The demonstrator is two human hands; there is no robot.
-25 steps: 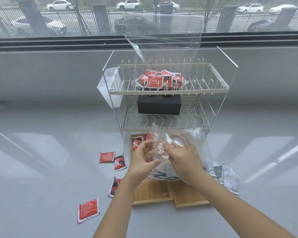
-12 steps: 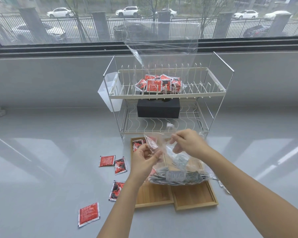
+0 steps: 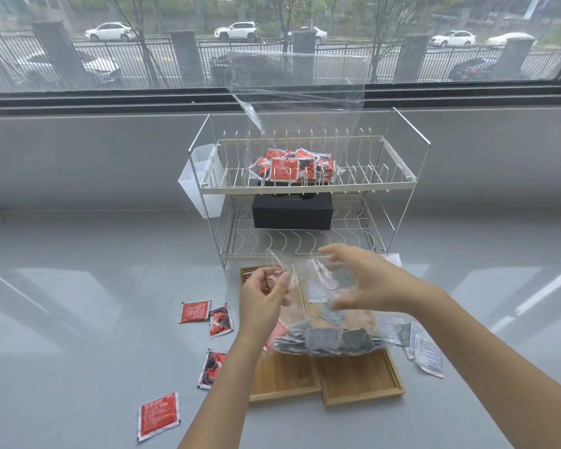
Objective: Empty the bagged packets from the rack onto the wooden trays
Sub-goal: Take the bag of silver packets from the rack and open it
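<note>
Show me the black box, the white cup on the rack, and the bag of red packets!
black box (image 3: 292,212), head view, its front face.
white cup (image 3: 199,186), head view, its side wall.
bag of red packets (image 3: 292,166), head view, the packets inside.

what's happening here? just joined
A person is emptying bagged packets onto two wooden trays. The left hand pinches the top edge of a clear bag of grey packets that sits over the trays; the right hand is spread at the bag's mouth. A second bag of red packets sits on the rack's top shelf. Loose red packets lie on the counter left of the trays, loose grey ones to the right.
</note>
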